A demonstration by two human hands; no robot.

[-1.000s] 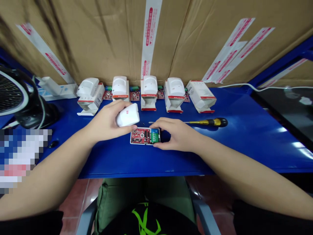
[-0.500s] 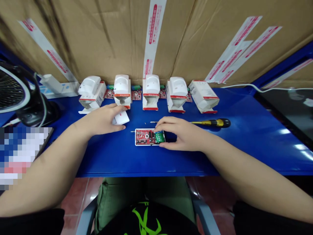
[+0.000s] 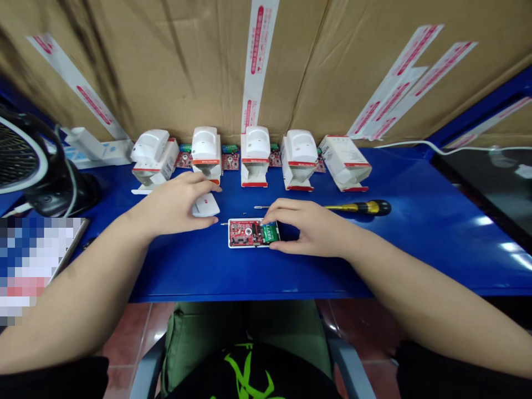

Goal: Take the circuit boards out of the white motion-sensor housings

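Your right hand is half closed and holds the white sensor base, whose long axis lies left-right on the blue table. Your fingers partly hide the green battery. Your half-open left hand rests over the white cover.

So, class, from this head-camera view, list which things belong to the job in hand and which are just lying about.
Job in hand: left hand, right hand, white sensor cover, open sensor base with red circuit board and green battery.

Lying about: yellow-handled screwdriver, row of boxed white sensors, desk fan.
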